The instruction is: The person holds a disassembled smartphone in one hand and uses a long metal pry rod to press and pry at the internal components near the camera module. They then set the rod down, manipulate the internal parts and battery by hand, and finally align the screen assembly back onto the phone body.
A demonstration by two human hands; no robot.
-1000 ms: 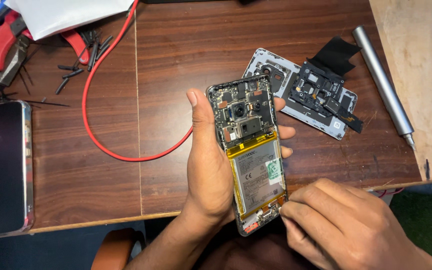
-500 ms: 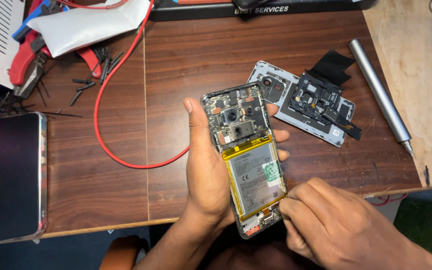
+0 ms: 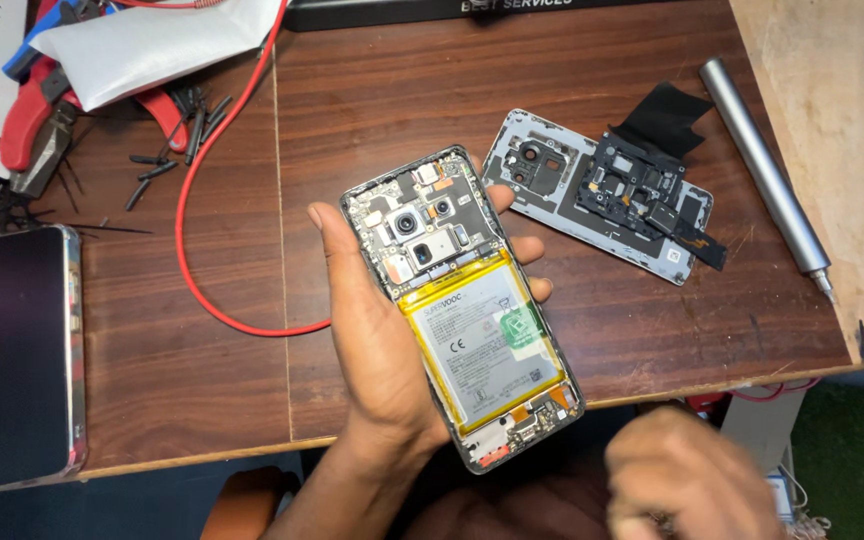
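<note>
one left hand (image 3: 377,340) cradles the opened phone (image 3: 462,305), right hand (image 3: 687,480) blurred nearby.

My right hand (image 3: 687,480) was blurred at five o'clock, its lower part cut off by the bottom edge, so I couldn't tell what its fingers held. My left hand (image 3: 382,340) hid the opened phone's (image 3: 462,310) underside. The dark phone (image 3: 12,360) at nine o'clock ran off the left edge.
</note>
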